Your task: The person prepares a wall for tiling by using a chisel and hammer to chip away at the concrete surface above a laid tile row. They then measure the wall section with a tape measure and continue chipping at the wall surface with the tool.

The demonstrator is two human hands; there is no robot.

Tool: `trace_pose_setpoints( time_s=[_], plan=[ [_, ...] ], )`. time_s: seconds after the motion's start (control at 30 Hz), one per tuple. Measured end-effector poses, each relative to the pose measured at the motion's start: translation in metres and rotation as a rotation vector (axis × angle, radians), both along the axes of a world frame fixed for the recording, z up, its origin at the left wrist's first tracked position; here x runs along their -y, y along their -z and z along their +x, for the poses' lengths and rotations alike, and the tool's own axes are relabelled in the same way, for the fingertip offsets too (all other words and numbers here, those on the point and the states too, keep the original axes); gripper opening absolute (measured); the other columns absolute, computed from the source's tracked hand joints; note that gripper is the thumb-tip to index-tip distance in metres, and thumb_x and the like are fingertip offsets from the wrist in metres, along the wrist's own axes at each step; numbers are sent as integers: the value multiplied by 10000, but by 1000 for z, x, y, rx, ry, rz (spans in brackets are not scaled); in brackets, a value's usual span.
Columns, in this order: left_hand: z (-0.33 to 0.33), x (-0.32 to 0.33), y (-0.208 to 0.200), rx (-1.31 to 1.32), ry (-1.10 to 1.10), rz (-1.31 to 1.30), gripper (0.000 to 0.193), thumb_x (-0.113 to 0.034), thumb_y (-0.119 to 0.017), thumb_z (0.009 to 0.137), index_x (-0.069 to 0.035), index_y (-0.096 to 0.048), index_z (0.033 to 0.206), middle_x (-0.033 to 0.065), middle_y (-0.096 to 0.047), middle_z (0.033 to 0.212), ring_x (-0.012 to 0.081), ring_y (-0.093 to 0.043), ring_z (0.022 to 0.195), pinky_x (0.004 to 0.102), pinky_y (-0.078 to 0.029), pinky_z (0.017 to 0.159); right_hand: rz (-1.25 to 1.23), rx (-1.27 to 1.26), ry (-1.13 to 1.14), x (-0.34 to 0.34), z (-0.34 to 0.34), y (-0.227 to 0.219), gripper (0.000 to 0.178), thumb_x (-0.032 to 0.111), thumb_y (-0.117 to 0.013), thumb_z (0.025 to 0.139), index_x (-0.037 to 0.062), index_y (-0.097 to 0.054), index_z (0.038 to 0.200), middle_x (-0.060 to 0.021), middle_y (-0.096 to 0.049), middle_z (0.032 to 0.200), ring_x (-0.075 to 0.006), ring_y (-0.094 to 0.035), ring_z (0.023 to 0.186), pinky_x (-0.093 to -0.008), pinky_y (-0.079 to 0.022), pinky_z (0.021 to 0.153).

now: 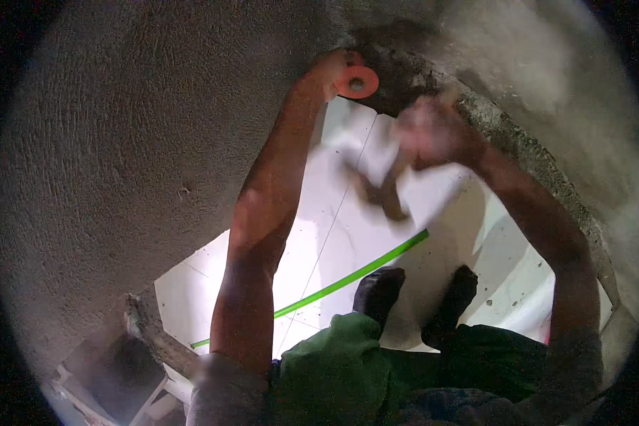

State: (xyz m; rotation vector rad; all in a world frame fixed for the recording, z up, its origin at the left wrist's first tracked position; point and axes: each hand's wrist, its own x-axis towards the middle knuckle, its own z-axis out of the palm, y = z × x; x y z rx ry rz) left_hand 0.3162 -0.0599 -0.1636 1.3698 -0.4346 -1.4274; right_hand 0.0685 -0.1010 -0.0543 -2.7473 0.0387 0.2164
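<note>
Hammer [380, 190] swung blurred in right hand [433, 131], fist closed on handle; head-heavy, grip low. Left hand [330, 71] pinches orange disc [356, 82] against wall [156, 142].

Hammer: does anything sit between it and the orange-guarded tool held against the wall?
Nothing visible does. The hammer, blurred in the right hand, is apart from the orange-guarded tool gripped by the left hand; only white floor shows behind.

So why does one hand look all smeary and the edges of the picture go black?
In the head view, the right hand and the hammer it holds are streaked by motion blur, while the left hand holding the orange ring looks sharper; the fisheye lens leaves dark corners and bends the grey wall; the white floor glares brightly.
</note>
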Motion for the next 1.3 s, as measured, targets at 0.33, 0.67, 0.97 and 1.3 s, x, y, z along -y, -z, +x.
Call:
trace_pose_setpoints(
  time_s=[0.33,0.67,0.97,1.3],
  plan=[
    [-3,23,-19,58,-39,94,236,-185,-492,1064,-11,-604,1176,132,-623,1123,235,-678,972,394,-620,807,115,369,-309,-34,-35,-36,253,365,-717,766,195,-667,948,-75,-643,872,-280,-671,809,-513,-521,748],
    [-14,47,22,-54,99,-49,307,-270,-439,1084,-40,-594,1215,130,-625,1114,236,-666,945,397,-607,786,89,-319,243,-23,-31,-68,310,253,-702,767,90,-697,1030,-95,-686,874,-363,-678,909,-454,-520,814],
    [11,0,29,-31,-17,-5,272,-313,-568,999,-55,-633,1058,98,-646,984,205,-676,875,370,-579,699,-122,-43,332,-29,-11,-37,253,186,-682,785,72,-728,1006,-156,-701,969,-387,-679,949,-480,-523,911],
    [-70,-94,-81,94,30,-195,249,-269,-668,913,-44,-634,812,107,-678,759,184,-722,738,356,-569,640,-174,-219,271,-124,-198,-97,165,150,-662,774,50,-682,904,-193,-682,900,-419,-664,867,-505,-514,817]
  ],
)
